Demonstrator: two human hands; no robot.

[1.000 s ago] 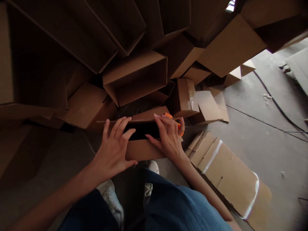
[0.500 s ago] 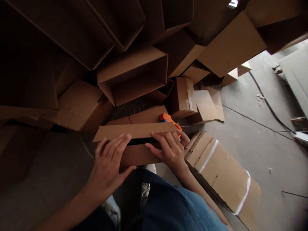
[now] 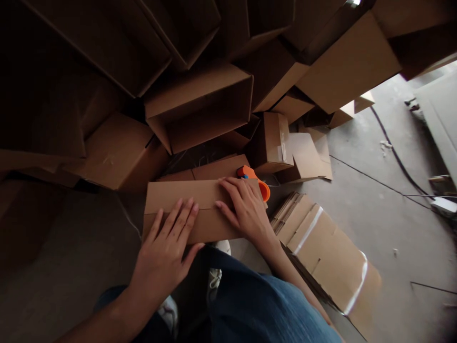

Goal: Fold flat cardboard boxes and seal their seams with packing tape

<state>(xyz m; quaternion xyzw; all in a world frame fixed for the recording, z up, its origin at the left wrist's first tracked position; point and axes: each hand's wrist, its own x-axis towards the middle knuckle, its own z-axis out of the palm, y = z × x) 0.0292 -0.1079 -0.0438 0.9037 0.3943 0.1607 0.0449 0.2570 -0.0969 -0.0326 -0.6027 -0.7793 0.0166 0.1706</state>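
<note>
A cardboard box [image 3: 210, 224] stands in front of my knees, its two top flaps folded down to meet along a seam. My left hand [image 3: 166, 243] lies spread on the near flap at the left, fingertips close to the seam. Toward the right end, my right hand [image 3: 246, 205] rests flat across the top, fingers stretched over the far flap. Both hands hold nothing. Just behind the box's right corner is an orange tape dispenser [image 3: 264, 190], partly hidden by the box.
Several open cardboard boxes [image 3: 200, 100] are piled ahead and to the left. Flattened cartons [image 3: 328, 252] bound with white straps lie stacked on the floor at my right. A black cable [image 3: 389, 143] runs over the concrete floor [image 3: 360, 190] at the far right.
The far flap has gone down and the dark gap between the flaps has closed. My fingers have flattened onto the box top, and the right hand has shifted slightly left.
</note>
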